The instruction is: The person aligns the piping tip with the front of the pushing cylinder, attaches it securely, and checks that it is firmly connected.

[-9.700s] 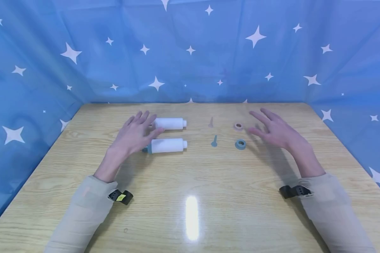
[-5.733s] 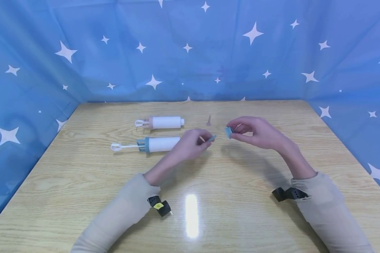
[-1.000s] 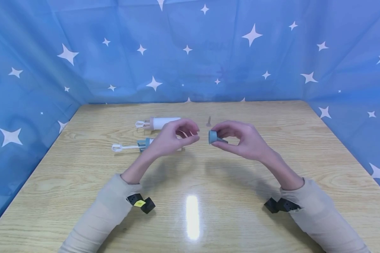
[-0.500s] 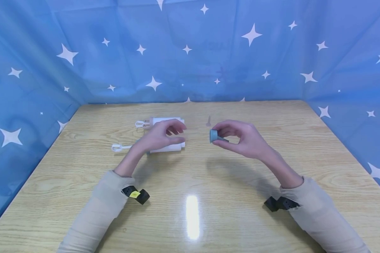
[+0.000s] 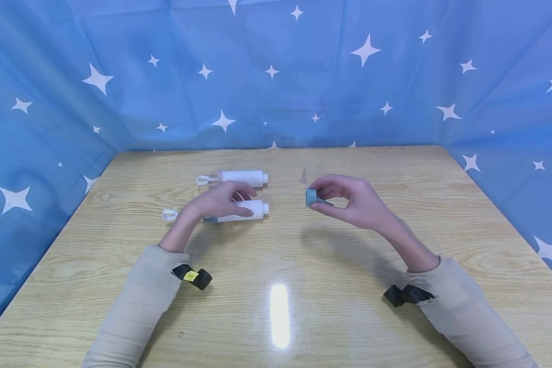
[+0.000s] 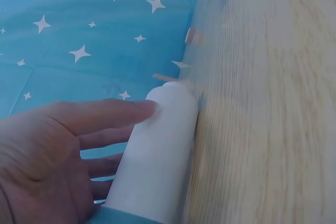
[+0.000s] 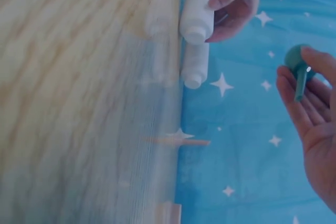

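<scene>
My left hand (image 5: 221,198) hovers low over the near syringe, a white barrel (image 5: 257,208) with a teal collar (image 6: 123,216). Thumb and fingers straddle its upper side; in the left wrist view the thumb tip overlaps the barrel and the other fingers pass behind it. This syringe's white loop handle (image 5: 169,214) sticks out to the left. Raised above the table, my right hand (image 5: 349,202) pinches a teal ring cap (image 5: 311,197) with a slim teal nozzle (image 7: 301,83) through it, the ring's wide side facing left.
Behind the near syringe lies a second white syringe (image 5: 243,178) with a pinkish collar. A pinkish nozzle (image 5: 303,177) stands or lies to its right. A pinkish ring (image 6: 194,36) shows in the left wrist view. Star-patterned blue cloth (image 5: 276,92) borders the wooden table (image 5: 239,306).
The teal ring and nozzle, lying apart on the table at first, were picked up and are now together in the right hand. Lately the left hand has moved left and down onto the near syringe.
</scene>
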`<state>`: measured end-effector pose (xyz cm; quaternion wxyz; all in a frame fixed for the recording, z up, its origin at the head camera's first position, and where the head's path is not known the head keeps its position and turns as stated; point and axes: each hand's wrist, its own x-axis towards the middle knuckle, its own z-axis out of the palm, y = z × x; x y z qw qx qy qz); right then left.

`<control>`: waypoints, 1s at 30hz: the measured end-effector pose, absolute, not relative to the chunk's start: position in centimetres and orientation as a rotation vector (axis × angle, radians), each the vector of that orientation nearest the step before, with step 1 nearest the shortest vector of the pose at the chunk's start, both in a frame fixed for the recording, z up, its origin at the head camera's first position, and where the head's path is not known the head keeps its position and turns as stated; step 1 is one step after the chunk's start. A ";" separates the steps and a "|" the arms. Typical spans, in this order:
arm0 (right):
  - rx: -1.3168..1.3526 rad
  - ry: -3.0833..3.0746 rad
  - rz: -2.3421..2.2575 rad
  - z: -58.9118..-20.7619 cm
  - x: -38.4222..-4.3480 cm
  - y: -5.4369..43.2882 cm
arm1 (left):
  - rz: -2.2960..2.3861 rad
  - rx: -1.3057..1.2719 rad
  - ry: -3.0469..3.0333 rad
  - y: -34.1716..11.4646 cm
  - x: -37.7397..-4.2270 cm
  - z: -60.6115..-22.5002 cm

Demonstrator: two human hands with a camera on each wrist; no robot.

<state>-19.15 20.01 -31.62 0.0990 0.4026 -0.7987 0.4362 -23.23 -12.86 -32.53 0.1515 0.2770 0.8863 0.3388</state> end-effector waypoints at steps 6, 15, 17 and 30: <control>1.187 -2.363 1.309 -31.8 -19.3 20.1 | 0.847 0.740 2.562 -13.3 -23.3 -32.5; 1.180 -2.363 1.321 -31.9 -19.4 20.2 | 0.769 0.702 2.588 -13.6 -23.5 -32.6; 1.178 -2.363 1.323 -32.0 -19.4 20.2 | 0.797 0.698 2.597 -13.6 -23.5 -32.5; 1.195 -2.343 1.336 -32.0 -19.5 20.3 | 1.001 0.857 2.658 -12.8 -22.9 -31.8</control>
